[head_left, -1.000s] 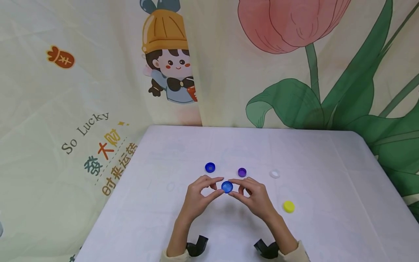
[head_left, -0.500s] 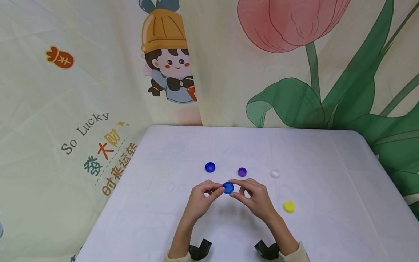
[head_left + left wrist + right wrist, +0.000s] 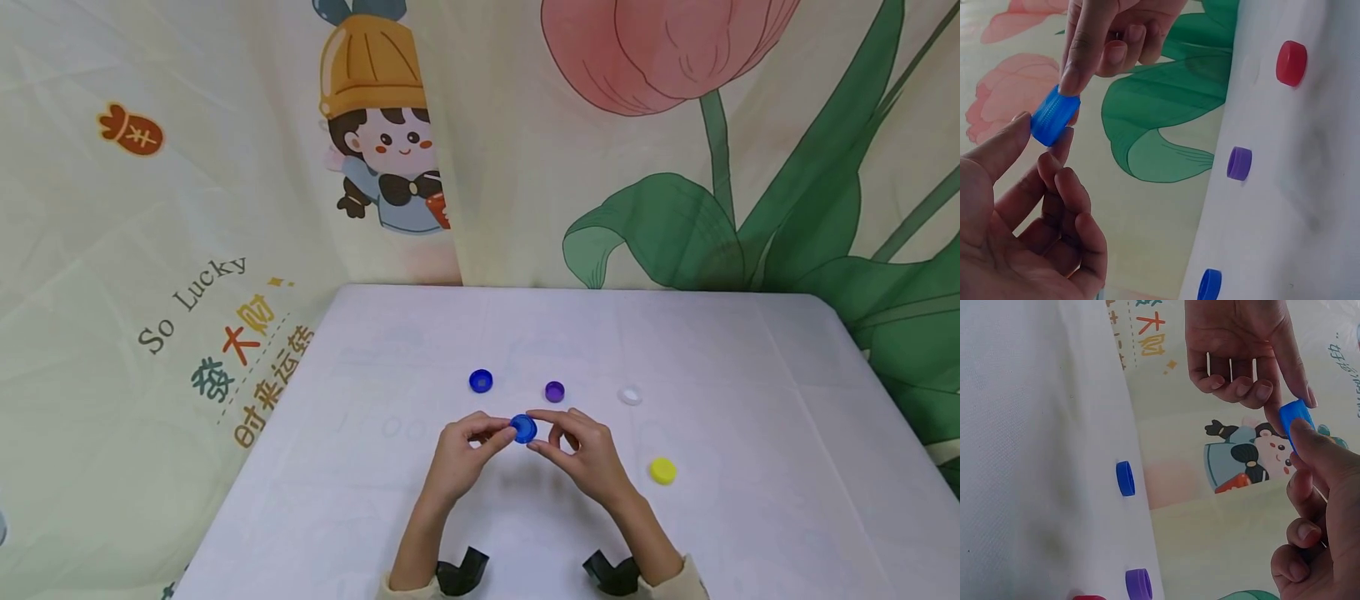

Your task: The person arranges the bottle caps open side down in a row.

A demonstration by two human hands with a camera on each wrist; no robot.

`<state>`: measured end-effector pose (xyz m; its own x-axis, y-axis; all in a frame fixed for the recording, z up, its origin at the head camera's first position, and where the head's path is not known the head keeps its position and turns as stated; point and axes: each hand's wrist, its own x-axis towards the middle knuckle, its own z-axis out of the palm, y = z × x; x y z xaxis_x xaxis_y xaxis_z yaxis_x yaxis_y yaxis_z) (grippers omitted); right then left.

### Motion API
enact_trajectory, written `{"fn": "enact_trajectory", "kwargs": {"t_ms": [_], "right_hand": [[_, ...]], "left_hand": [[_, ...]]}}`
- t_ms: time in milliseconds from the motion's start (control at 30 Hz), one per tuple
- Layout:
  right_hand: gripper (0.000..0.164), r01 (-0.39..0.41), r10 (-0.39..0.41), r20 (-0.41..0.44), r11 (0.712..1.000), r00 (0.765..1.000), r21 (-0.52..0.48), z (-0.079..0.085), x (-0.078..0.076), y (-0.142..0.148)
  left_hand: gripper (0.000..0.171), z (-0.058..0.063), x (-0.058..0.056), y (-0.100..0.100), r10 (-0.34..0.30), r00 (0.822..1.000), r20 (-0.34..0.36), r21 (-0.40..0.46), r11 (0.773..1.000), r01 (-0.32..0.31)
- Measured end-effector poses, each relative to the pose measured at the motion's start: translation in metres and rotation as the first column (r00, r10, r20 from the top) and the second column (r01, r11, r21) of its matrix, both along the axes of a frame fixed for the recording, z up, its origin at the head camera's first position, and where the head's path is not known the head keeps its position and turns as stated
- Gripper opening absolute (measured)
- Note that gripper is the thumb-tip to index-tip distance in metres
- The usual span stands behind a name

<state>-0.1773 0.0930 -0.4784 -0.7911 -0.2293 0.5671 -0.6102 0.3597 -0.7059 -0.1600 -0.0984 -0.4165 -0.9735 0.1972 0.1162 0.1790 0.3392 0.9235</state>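
A bright blue bottle cap with a ribbed side is held up between both hands, its round face toward the head camera. My left hand pinches its left edge with thumb and finger. From the other side my right hand grips the edge, with its thumb lying across the cap in the right wrist view. Just beyond the hands, a purple cap and a darker blue cap lie on the white table.
A whitish translucent cap lies farther right, and a yellow cap sits beside the right forearm. The left wrist view also has a red cap on the table, not seen in the head view. A printed cloth hangs behind.
My left thumb and finger, spread wide at the cap's left side one second ago, have come together on its edge. The cap has shifted slightly right. The right hand has barely moved.
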Motion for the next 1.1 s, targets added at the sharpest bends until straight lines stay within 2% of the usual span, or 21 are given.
{"fn": "enact_trajectory", "kwargs": {"t_ms": [100, 267, 467, 533, 633, 733, 800, 933, 1100], "right_hand": [[0.033, 0.008, -0.008, 0.017, 1.0, 1.0, -0.003, -0.003, 0.0, 0.0], [0.026, -0.013, 0.014, 0.095, 1.0, 0.995, -0.003, -0.009, 0.001, -0.001], [0.023, -0.059, 0.066, 0.18, 0.997, 0.982, -0.043, -0.01, 0.003, -0.001], [0.023, -0.075, 0.086, 0.202, 0.995, 0.976, -0.064, -0.009, 0.004, 0.0], [0.022, -0.108, 0.124, 0.209, 0.99, 0.97, -0.087, -0.002, 0.007, -0.001], [0.019, -0.148, 0.165, 0.178, 0.984, 0.97, -0.103, 0.014, 0.012, -0.001], [0.015, -0.17, 0.188, 0.163, 0.978, 0.968, -0.119, 0.023, 0.016, -0.002], [0.013, -0.198, 0.221, 0.143, 0.968, 0.965, -0.157, 0.026, 0.016, -0.001], [0.012, -0.189, 0.213, 0.145, 0.968, 0.966, -0.164, 0.026, 0.017, -0.002]], "left_hand": [[0.016, 0.0, 0.0, 0.0, 0.011, 1.0, -0.015, 0.018, 1.0, -0.011], [0.016, 0.0, 0.0, -0.001, 0.021, 0.998, -0.052, 0.046, 0.999, -0.019], [0.02, -0.001, 0.001, -0.003, -0.027, 0.991, -0.129, 0.048, 0.998, 0.033], [0.02, -0.002, 0.001, -0.004, -0.057, 0.981, -0.188, 0.044, 0.997, 0.066], [0.021, -0.004, 0.0, -0.007, -0.097, 0.948, -0.303, 0.03, 0.993, 0.111], [0.021, -0.014, -0.003, -0.012, -0.132, 0.912, -0.388, 0.014, 0.989, 0.15], [0.022, -0.023, -0.007, -0.014, -0.15, 0.895, -0.419, 0.002, 0.986, 0.167], [0.023, -0.037, -0.011, -0.017, -0.177, 0.881, -0.44, -0.031, 0.983, 0.182], [0.024, -0.04, -0.012, -0.017, -0.194, 0.873, -0.447, -0.06, 0.981, 0.187]]}}
